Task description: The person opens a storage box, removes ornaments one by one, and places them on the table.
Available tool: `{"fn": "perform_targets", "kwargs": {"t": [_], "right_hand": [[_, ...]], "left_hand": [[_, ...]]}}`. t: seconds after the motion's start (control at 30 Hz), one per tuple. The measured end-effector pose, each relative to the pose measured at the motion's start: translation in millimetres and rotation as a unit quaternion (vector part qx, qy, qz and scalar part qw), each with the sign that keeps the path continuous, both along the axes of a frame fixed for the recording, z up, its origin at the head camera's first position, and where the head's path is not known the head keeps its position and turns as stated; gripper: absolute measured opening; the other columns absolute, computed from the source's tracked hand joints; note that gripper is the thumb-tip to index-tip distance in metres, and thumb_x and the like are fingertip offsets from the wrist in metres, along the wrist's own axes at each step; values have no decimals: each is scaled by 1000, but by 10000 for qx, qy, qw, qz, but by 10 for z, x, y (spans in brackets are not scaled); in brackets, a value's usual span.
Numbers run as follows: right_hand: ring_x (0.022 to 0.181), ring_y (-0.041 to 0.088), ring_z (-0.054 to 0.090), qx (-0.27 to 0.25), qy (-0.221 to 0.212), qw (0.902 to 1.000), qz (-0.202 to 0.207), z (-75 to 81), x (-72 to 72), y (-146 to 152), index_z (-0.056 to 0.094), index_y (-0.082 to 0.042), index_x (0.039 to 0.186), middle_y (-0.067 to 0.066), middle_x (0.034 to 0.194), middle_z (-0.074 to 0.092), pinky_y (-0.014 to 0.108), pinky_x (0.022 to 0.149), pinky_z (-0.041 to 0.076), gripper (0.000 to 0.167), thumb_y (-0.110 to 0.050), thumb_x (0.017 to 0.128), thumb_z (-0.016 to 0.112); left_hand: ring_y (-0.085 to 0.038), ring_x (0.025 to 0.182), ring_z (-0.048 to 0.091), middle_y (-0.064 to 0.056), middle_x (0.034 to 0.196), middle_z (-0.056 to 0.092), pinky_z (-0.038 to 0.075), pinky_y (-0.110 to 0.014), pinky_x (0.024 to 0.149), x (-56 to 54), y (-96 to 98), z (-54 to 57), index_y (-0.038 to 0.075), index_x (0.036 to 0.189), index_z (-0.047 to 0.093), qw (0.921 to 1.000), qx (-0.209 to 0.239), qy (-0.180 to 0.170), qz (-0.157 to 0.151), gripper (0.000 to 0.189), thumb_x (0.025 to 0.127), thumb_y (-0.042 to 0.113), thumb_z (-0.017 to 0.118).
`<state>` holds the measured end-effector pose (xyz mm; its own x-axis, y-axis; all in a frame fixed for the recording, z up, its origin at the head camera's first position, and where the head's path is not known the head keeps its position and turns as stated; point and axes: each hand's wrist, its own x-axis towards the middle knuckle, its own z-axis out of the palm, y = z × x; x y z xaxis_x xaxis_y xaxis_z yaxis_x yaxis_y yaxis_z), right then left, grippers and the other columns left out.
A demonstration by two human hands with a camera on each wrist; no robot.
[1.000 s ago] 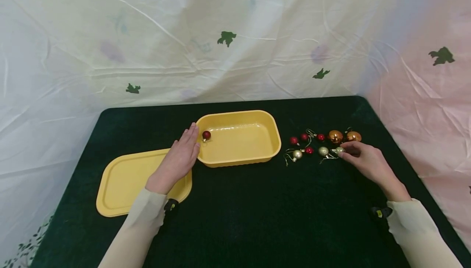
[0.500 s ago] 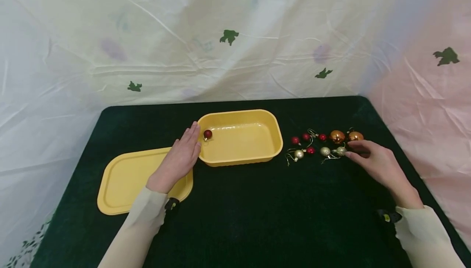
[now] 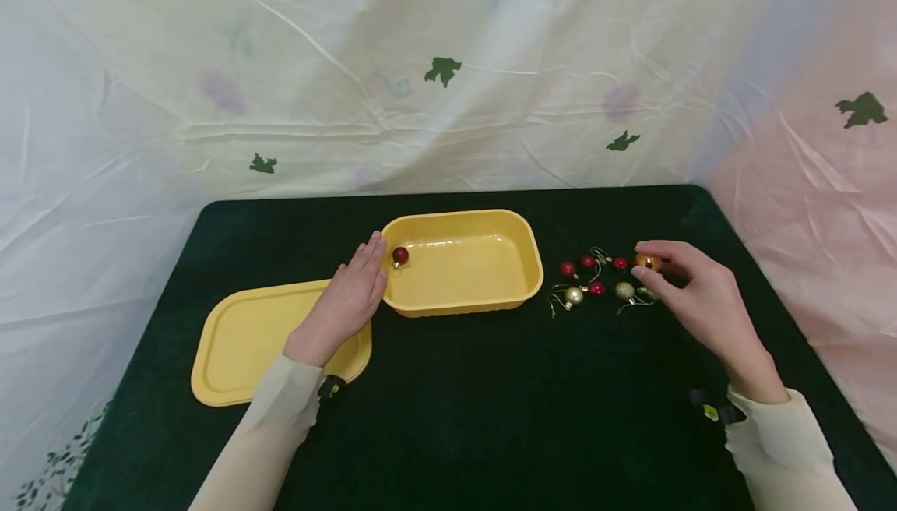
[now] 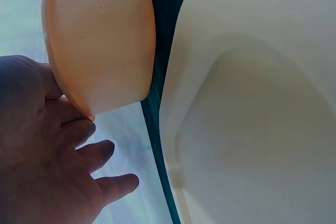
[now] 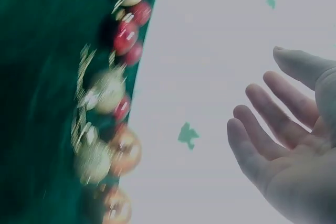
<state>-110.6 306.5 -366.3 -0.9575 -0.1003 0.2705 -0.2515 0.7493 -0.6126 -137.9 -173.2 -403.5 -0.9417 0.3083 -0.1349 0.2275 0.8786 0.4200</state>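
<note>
My left hand (image 3: 343, 304) rests with straight fingers against the left end of a yellow plastic box (image 3: 466, 262). In the left wrist view its fingertips touch the rim of the box (image 4: 102, 40). A dark red bauble (image 3: 400, 255) lies inside, at the box's left end. My right hand (image 3: 701, 301) hovers at the ornaments, thumb and fingers spread around a copper bauble (image 3: 648, 262). The right wrist view shows the fingers loosely extended, holding nothing. Another copper bauble (image 5: 116, 206) is hidden behind that hand in the head view. A pale gold glitter bauble (image 3: 624, 290) lies nearby.
The box's yellow lid (image 3: 245, 347) lies flat at the left, partly under my left forearm. Several small red baubles (image 3: 596, 288) and a shiny gold bauble (image 3: 574, 296) with string loops lie right of the box. A fabric backdrop (image 3: 350, 67) stands behind the dark green table.
My right hand drew back right from a pale gold glitter bauble, then moved left and farther away, to the copper bauble. The left hand has stayed at the box.
</note>
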Motion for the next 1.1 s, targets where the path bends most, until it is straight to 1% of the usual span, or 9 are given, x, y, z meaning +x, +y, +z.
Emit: {"fn": "perform_targets", "kwargs": {"t": [0.07,0.2,0.3,0.4,0.57,0.67,0.77,0.93,1.1], "right_hand": [[99,-3,55,-209,98,9997,104,29,-10,-99,72,-18,129,3,127,69,0,87,38,32,-19,98,75],[103,-4,57,-379,201,9986,323,77,-41,-311,71,-18,130,-1,132,68,3,88,40,31,-18,99,73],[108,-1,58,-454,89,9975,526,100,-90,-474,71,-17,130,-3,135,67,6,91,42,31,-22,100,72],[112,6,60,-568,-99,9955,746,116,-157,-630,70,-19,131,-4,136,66,12,93,45,31,-25,101,71],[113,16,65,-665,-217,9920,1050,91,-272,-873,70,-18,131,-2,134,67,30,92,55,32,-26,100,71],[118,21,64,-760,-278,9888,1256,59,-326,-1013,70,-14,130,0,134,67,44,97,55,33,-26,100,72],[123,26,62,-892,-430,9842,1465,44,-371,-1164,70,-12,131,5,134,66,52,102,53,34,-25,99,73],[122,24,62,-907,-571,9797,1694,18,-439,-1430,69,-12,131,5,133,67,50,104,52,36,-27,99,74],[122,24,62,-978,-645,9731,1986,-13,-514,-1684,70,-10,131,5,131,68,47,103,53,35,-26,99,73]], "left_hand": [[-32,159,11,-4,174,2,20,-61,123,3,3,6,11,167,9,10000,1,3,0,62,114,34,32],[-32,159,11,-5,174,2,19,-61,123,11,-3,18,11,167,10,10000,39,5,4,62,114,34,33],[-32,159,11,-5,174,2,19,-62,123,14,-13,19,11,167,10,10000,87,1,18,62,114,33,33],[-33,159,12,-5,174,3,19,-62,122,7,-27,11,10,167,12,9999,162,-3,13,61,114,31,34],[-34,158,13,-4,174,6,20,-63,122,-22,-44,16,11,167,16,9996,280,-85,13,59,114,31,34],[-34,158,13,-2,174,7,19,-63,122,-38,-55,19,12,167,16,9994,317,-142,3,58,114,31,33],[-34,158,13,-2,174,8,19,-63,122,-46,-71,23,13,167,16,9992,369,-144,-50,58,114,32,33],[-34,158,14,-4,174,9,19,-63,122,-55,-97,8,14,167,17,9991,401,-87,-104,58,114,32,33],[-30,159,11,1,174,6,16,-62,124,-49,-108,-18,19,168,12,9989,449,-136,-1,59,114,35,33]]}}
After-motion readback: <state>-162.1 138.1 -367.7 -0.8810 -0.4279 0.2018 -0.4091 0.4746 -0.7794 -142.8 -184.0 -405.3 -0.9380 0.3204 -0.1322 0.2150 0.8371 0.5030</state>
